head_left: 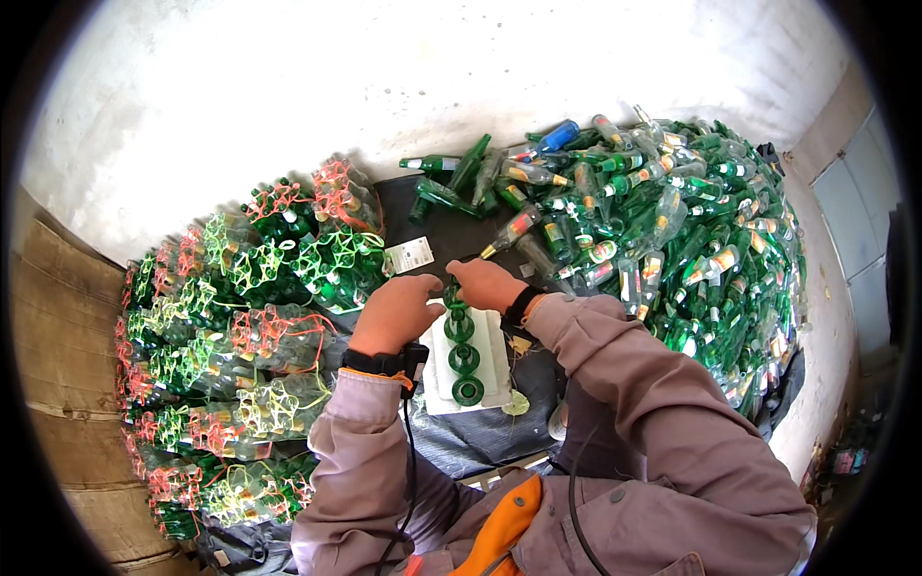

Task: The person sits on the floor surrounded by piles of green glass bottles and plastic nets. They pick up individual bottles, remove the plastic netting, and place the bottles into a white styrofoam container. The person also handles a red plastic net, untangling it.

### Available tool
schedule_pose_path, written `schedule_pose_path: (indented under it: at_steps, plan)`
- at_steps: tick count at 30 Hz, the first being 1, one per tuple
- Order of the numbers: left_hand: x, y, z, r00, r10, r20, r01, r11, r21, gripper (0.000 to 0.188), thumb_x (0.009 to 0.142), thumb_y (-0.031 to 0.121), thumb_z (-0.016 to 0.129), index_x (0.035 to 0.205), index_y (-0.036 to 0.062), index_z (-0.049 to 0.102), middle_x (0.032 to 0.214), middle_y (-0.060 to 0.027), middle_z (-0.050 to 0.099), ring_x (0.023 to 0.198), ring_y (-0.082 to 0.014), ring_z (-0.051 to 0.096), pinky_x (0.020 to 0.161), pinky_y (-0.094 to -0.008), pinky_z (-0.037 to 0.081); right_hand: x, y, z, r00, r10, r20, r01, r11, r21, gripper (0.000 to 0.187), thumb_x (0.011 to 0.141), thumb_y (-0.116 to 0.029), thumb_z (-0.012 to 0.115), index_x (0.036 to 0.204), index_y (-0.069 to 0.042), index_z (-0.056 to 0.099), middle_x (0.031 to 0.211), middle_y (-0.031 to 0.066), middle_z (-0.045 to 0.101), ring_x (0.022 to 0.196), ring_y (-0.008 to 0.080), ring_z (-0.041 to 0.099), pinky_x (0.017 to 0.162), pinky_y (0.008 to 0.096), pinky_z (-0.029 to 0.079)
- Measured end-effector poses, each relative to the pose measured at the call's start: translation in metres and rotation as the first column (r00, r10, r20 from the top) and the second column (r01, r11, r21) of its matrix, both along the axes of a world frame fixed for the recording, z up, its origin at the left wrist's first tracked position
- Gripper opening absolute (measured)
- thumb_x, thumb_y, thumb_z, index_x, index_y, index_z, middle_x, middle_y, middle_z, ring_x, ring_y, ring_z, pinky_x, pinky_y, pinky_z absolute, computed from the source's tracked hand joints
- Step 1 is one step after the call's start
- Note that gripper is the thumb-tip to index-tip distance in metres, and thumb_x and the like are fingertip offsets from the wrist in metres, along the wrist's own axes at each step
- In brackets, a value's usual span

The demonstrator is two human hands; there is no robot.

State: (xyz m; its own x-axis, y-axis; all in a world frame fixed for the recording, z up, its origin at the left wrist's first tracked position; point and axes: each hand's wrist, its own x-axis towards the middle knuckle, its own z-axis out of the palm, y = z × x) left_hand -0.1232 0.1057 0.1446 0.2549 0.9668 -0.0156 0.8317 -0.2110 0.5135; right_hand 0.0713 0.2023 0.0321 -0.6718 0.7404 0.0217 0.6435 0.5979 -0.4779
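Black sheeting [399, 206] spreads below a speckled white wall [432, 86], brown cardboard [72, 384] at far left. To your right mounds a heap of loose bottles [672, 226] — mostly green glass, one blue; to your left stack bottle bundles [279, 331] in stringy red and yellow-green netting. Green bottles [464, 361] line a flat white slab [493, 357] before you — your left hand [401, 312] and right hand [485, 285] meet at the row's far end, fingers curled, their pinch impossible to tell.

Bottles [464, 359] are green, the block [493, 361] white, sleeves [353, 451] mauve.
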Motion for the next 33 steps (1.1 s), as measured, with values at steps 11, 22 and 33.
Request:
schedule_pose_path:
  at_steps: [11, 22, 33]
  plan:
    - [-0.004, -0.004, -0.007, 1.0, -0.025, 0.014, 0.025, 1.0, -0.017, 0.038, 0.081, 0.023, 0.076, 0.114, 0.0047, 0.074, 0.091, -0.0169, 0.075, 0.085, -0.034, 0.073, 0.079, -0.0421, 0.057, 0.098, -0.028, 0.136, 0.579, -0.391, -0.715, 0.313, 0.917, -0.249, 0.029, 0.095, -0.011, 0.071, 0.123, -0.003, 0.066, 0.078, -0.0004, 0.067, 0.069, 0.0064, 0.062, 0.062, 0.025, 0.049]
    - [0.003, -0.043, -0.016, 0.985, -0.069, 0.155, 0.064, 0.997, 0.039, 0.035, 0.082, 0.021, 0.075, 0.111, 0.0024, 0.074, 0.1, -0.0215, 0.075, 0.093, -0.0349, 0.074, 0.083, -0.0423, 0.057, 0.352, -0.23, 0.141, 0.007, -0.635, -0.773, 0.795, 0.472, -0.381, 0.013, 0.102, -0.018, 0.065, 0.1, -0.005, 0.067, 0.077, -0.0006, 0.064, 0.055, 0.0046, 0.05, 0.05, 0.0222, 0.038]
    - [0.048, -0.115, -0.021, 0.974, -0.153, 0.169, 0.152, 0.988, 0.022, 0.032, 0.082, 0.017, 0.076, 0.11, 0.0022, 0.075, 0.089, -0.0171, 0.076, 0.081, -0.0292, 0.075, 0.075, -0.0383, 0.058, 0.424, -0.319, -0.069, 0.122, -0.958, -0.261, 0.861, 0.233, -0.452, 0.02, 0.09, -0.022, 0.068, 0.092, -0.003, 0.075, 0.069, 0.0053, 0.07, 0.055, 0.0145, 0.066, 0.05, 0.0307, 0.054]
